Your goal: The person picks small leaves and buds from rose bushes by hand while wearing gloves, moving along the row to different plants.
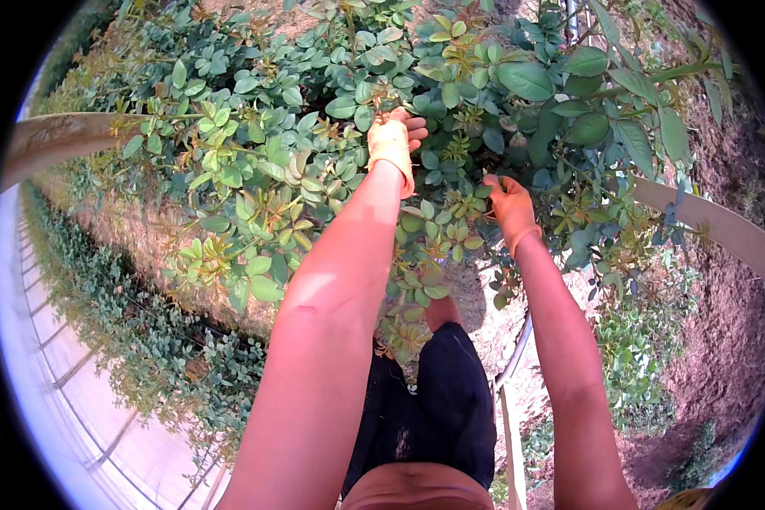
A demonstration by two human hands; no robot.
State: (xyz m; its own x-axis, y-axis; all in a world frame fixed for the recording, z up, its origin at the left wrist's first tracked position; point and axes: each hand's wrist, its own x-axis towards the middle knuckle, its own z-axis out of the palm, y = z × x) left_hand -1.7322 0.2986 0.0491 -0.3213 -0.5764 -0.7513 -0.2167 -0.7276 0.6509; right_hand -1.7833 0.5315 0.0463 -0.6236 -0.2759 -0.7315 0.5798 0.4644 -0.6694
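Leafy rose bushes spread before me, with green leaves and some reddish young shoots. My left hand, in an orange glove with bare fingertips showing, reaches into the upper middle of the foliage. Its thumb and forefinger close on a brownish rose shoot. Lower and to the right, my right hand wears a similar orange glove. Its fingers curl beside small leaves and thin stems at the bush's edge; whether they pinch one is hidden. No tool is visible in either hand.
A pale rail runs behind the bush on the right, and another rail section shows at left. Near my legs stand a pale post and a grey pipe. Another plant row lies left, beside a ribbed pale sheet wall.
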